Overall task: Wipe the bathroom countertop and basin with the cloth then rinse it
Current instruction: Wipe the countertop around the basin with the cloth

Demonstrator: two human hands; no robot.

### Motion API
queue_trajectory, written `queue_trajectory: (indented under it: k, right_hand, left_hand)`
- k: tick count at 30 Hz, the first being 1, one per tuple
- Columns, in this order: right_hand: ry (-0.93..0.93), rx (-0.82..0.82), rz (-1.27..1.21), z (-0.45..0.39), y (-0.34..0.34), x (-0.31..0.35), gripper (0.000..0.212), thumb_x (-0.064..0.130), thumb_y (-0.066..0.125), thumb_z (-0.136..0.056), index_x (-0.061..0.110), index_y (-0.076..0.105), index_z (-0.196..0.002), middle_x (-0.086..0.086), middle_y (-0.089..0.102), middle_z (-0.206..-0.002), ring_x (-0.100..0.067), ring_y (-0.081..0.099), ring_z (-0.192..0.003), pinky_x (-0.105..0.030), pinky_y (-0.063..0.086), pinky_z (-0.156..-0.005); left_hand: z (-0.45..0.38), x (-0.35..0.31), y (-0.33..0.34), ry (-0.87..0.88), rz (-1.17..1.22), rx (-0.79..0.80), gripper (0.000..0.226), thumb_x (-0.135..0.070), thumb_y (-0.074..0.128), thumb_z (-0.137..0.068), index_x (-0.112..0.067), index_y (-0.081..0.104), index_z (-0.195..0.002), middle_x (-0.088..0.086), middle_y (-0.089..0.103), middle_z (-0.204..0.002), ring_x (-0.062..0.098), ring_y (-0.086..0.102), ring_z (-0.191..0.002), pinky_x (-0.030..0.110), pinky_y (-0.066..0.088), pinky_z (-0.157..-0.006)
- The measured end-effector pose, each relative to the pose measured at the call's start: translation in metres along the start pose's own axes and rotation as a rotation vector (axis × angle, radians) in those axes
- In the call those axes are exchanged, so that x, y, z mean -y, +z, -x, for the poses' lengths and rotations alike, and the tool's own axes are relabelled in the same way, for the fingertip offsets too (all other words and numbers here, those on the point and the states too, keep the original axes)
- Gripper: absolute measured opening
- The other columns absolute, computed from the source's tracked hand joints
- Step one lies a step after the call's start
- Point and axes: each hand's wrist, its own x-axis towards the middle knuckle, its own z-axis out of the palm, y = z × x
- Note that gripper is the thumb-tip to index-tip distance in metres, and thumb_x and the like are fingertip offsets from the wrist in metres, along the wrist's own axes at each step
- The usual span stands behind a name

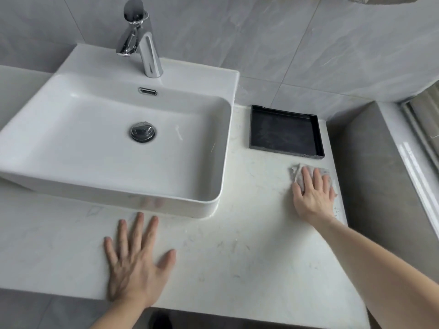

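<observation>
A white marble-look countertop [242, 245] carries a white rectangular basin [71, 143] with a chrome drain plug [142, 131]. A small grey-white cloth [299, 173] lies flat on the countertop near its right edge, just in front of a black tray. My right hand [313, 198] presses flat on the cloth, fingers spread, covering most of it. My left hand [135, 260] rests palm down on the countertop in front of the basin, fingers apart and holding nothing.
A chrome tap [142, 41] stands at the back of the basin. A black rectangular tray [285, 131] sits on the counter right of the basin. A grey wall ledge [370, 162] borders the counter's right edge. Grey tiles rise behind.
</observation>
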Motion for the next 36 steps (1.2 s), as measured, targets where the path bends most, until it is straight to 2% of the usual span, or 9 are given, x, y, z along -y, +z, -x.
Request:
queue_trajectory:
  k: [3, 7, 11, 15, 18, 23, 27, 32, 36]
  right_hand:
    - [-0.036, 0.039, 0.048, -0.007, -0.01, 0.007, 0.06, 0.057, 0.021, -0.101, 0.045, 0.012, -0.159, 0.003, 0.009, -0.169, -0.031, 0.004, -0.155, -0.055, 0.007, -0.123]
    - [-0.424, 0.06, 0.105, 0.004, -0.005, 0.066, 0.056, 0.057, 0.025, -0.102, 0.047, 0.019, -0.156, 0.005, 0.017, -0.166, -0.031, 0.011, -0.152, -0.054, 0.017, -0.12]
    - [-0.577, 0.021, 0.098, 0.012, 0.02, 0.122, 0.054, 0.05, 0.031, -0.102, 0.043, 0.028, -0.156, 0.0, 0.016, -0.168, -0.034, 0.006, -0.154, -0.053, 0.006, -0.125]
    - [-0.493, 0.037, -0.011, 0.012, 0.032, 0.106, 0.062, 0.057, 0.026, -0.102, 0.044, 0.013, -0.161, 0.002, -0.003, -0.172, -0.029, -0.013, -0.157, -0.05, -0.007, -0.127]
    - [-0.358, -0.011, -0.092, 0.006, 0.025, 0.067, 0.061, 0.052, 0.03, -0.103, 0.041, 0.015, -0.161, 0.005, -0.001, -0.172, -0.027, -0.011, -0.158, -0.046, -0.006, -0.127]
    - [-0.057, -0.202, -0.23, 0.003, -0.003, -0.036, 0.048, 0.021, 0.033, -0.103, 0.018, 0.043, -0.15, -0.006, 0.039, -0.16, -0.034, 0.031, -0.149, -0.047, 0.034, -0.115]
    - [0.156, -0.323, -0.366, 0.012, -0.026, -0.039, 0.037, 0.022, 0.034, -0.106, 0.023, 0.055, -0.136, -0.009, 0.062, -0.138, -0.041, 0.058, -0.118, -0.045, 0.047, -0.095]
    - [-0.318, -0.295, -0.497, 0.033, -0.01, 0.067, 0.042, 0.01, 0.039, -0.106, 0.02, 0.053, -0.145, 0.0, 0.055, -0.149, -0.026, 0.051, -0.136, -0.024, 0.034, -0.111]
    - [-0.515, 0.013, -0.16, 0.06, 0.037, 0.131, 0.048, 0.028, 0.029, -0.109, 0.035, 0.034, -0.156, 0.008, 0.023, -0.168, -0.032, 0.01, -0.157, -0.053, 0.009, -0.123]
  left_hand:
    - [0.0, 0.0, 0.0, 0.001, 0.002, -0.004, 0.091, -0.073, 0.035, -0.08, -0.031, 0.022, -0.159, -0.004, 0.006, -0.169, 0.029, -0.004, -0.156, 0.063, 0.007, -0.121]
    - [0.0, 0.001, 0.001, -0.002, 0.003, -0.012, 0.091, -0.073, 0.036, -0.08, -0.031, 0.022, -0.159, -0.004, 0.006, -0.169, 0.029, -0.004, -0.156, 0.062, 0.007, -0.121]
    - [-0.002, 0.001, 0.004, -0.011, 0.013, -0.022, 0.091, -0.074, 0.036, -0.079, -0.033, 0.021, -0.159, -0.007, 0.006, -0.169, 0.027, -0.002, -0.156, 0.061, 0.007, -0.122]
    - [-0.001, 0.002, 0.006, -0.014, 0.024, -0.031, 0.09, -0.074, 0.034, -0.079, -0.035, 0.02, -0.159, -0.009, 0.004, -0.169, 0.025, -0.004, -0.156, 0.059, 0.005, -0.122]
    - [0.0, 0.003, 0.005, -0.01, 0.024, -0.031, 0.09, -0.074, 0.033, -0.08, -0.036, 0.016, -0.16, -0.009, 0.001, -0.169, 0.024, -0.008, -0.156, 0.059, 0.004, -0.123]
    - [0.0, 0.002, 0.003, -0.019, 0.029, -0.029, 0.091, -0.074, 0.035, -0.08, -0.034, 0.018, -0.16, -0.008, 0.002, -0.169, 0.025, -0.007, -0.156, 0.059, 0.005, -0.123]
    - [0.001, 0.001, 0.001, -0.012, 0.026, -0.027, 0.091, -0.073, 0.036, -0.08, -0.032, 0.021, -0.159, -0.006, 0.005, -0.169, 0.026, -0.006, -0.156, 0.06, 0.006, -0.122]
    - [0.001, 0.001, 0.001, -0.015, 0.026, -0.032, 0.09, -0.074, 0.034, -0.08, -0.033, 0.02, -0.159, -0.007, 0.004, -0.169, 0.025, -0.006, -0.156, 0.059, 0.006, -0.123]
    - [0.001, 0.001, 0.001, -0.017, 0.041, -0.04, 0.09, -0.074, 0.034, -0.08, -0.034, 0.021, -0.159, -0.008, 0.005, -0.169, 0.024, -0.006, -0.156, 0.057, 0.004, -0.123]
